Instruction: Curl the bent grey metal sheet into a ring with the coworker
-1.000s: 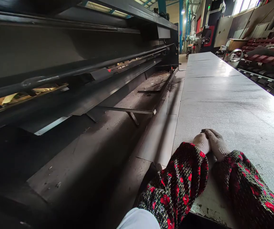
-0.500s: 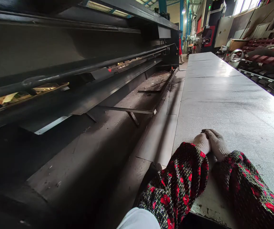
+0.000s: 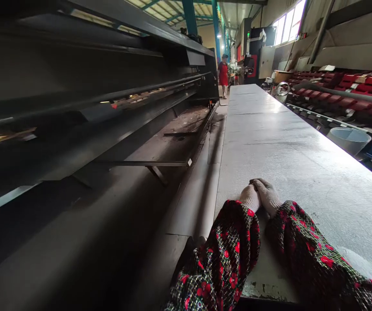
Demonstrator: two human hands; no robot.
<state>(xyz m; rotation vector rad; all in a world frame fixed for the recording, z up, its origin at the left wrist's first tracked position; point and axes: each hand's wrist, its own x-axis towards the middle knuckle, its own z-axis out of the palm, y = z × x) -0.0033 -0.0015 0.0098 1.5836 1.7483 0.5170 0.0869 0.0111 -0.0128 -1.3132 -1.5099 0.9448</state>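
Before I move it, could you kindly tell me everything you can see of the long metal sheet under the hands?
The long metal sheet is flat and pale grey with a mottled, galvanized-looking surface, and it shows bright glare further along. It lies lengthwise beside a long dark machine, stretching far ahead of the viewer. Faint lines cross it, and dark stains mark its near edge. The gloved left hand and right hand rest together on it.
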